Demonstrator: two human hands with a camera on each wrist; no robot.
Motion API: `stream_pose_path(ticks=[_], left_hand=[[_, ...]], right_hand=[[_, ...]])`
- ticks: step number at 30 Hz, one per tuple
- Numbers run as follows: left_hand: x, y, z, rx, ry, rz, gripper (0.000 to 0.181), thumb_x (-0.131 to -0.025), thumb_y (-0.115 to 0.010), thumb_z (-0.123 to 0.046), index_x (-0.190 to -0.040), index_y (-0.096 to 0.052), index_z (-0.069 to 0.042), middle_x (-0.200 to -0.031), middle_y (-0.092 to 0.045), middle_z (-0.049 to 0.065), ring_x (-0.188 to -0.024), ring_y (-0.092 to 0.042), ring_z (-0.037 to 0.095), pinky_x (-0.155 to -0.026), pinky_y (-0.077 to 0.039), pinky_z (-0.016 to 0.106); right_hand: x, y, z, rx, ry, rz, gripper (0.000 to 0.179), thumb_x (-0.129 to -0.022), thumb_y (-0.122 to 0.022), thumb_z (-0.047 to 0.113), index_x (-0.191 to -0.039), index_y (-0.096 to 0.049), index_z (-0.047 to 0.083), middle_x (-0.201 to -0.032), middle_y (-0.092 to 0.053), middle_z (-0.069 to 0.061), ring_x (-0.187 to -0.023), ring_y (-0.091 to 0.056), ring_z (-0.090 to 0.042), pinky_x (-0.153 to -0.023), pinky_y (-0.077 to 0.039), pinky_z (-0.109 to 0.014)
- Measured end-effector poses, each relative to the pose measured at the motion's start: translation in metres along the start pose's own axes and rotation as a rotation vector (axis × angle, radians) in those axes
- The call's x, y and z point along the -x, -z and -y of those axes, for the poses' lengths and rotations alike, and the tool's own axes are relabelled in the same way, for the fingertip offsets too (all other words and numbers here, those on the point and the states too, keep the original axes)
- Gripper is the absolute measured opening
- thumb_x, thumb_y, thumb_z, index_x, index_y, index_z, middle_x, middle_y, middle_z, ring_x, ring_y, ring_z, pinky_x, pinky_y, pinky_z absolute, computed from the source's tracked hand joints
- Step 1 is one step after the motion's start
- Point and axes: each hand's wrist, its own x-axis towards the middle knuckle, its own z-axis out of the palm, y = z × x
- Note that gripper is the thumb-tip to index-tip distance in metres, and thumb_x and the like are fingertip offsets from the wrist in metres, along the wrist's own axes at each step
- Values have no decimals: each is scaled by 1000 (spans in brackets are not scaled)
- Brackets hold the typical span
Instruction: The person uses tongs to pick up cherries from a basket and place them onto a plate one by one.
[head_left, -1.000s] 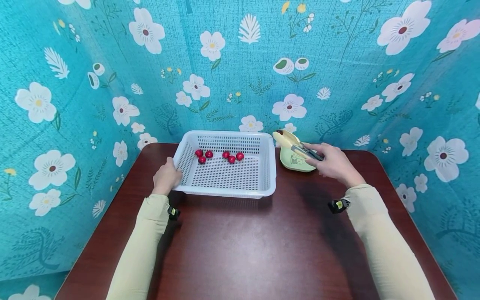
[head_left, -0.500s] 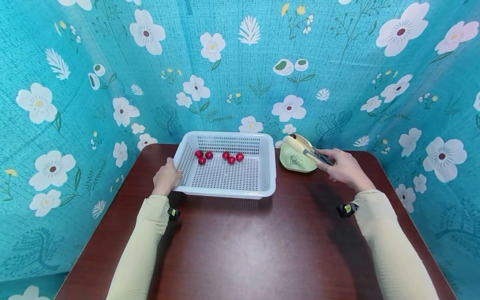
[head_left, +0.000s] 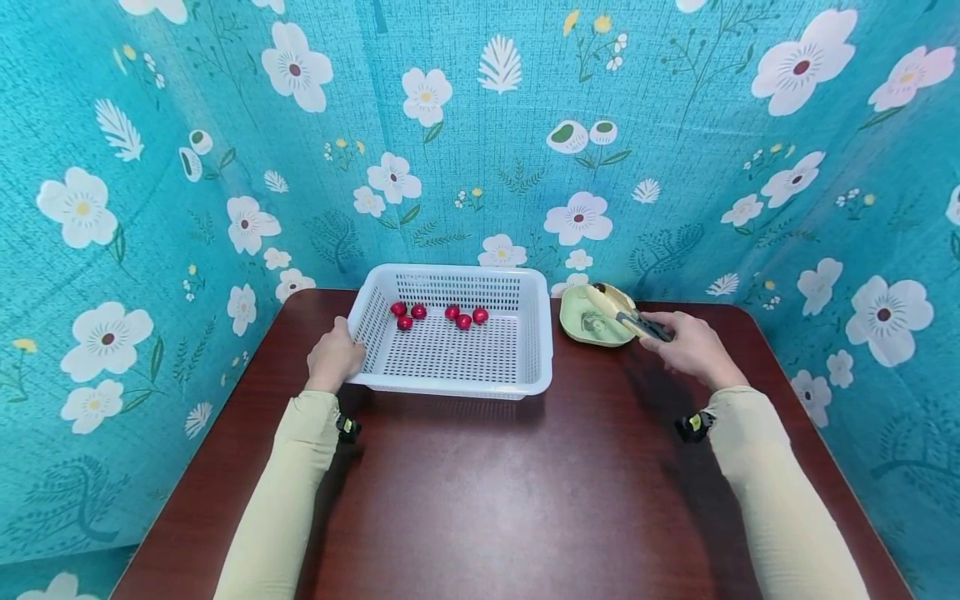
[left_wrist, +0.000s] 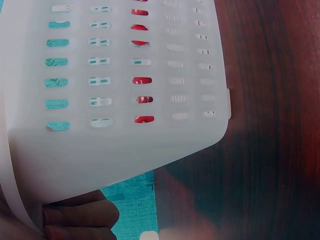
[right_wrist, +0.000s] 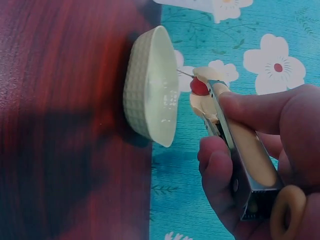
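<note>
My left hand [head_left: 335, 354] grips the left rim of a white perforated plastic basket [head_left: 450, 388]; curled fingers [left_wrist: 82, 215] show under that rim in the left wrist view. Several small red, round fruits like cherries [head_left: 405, 322] lie inside, toward the back. In my right hand [head_left: 693, 346] is a pair of metal and cream tongs [right_wrist: 250, 150]. One red cherry [right_wrist: 199, 86], with what looks like a thin stem, is pinched between the tong tips. The tips hang above a pale green bowl [right_wrist: 140, 85] without touching it, as far as I can see.
A dark reddish-brown table [head_left: 480, 492] carries the basket and bowl near its back edge. The bowl stands just right of the basket. Behind and on both sides hangs a blue flowered curtain [head_left: 465, 167].
The right hand has moved right and then lower, bringing the tongs and cherry from beside the basket's right rim to over the green bowl. The left hand and basket stay in place.
</note>
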Motion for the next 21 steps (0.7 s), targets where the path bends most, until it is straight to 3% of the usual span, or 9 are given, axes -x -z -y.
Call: stream_pose_path(ticks=[21], left_hand=[[2, 0, 0, 22, -16, -3, 48, -100, -59, -21, -135, -39, 4, -112, -64, 29, -92, -70, 42, -81, -55, 57]], right_hand=[[-15, -24, -4, 46, -11, -5, 56, -99, -65, 25, -150, -51, 4, -77, -64, -10, -53, -61, -18, -57, -51, -35]])
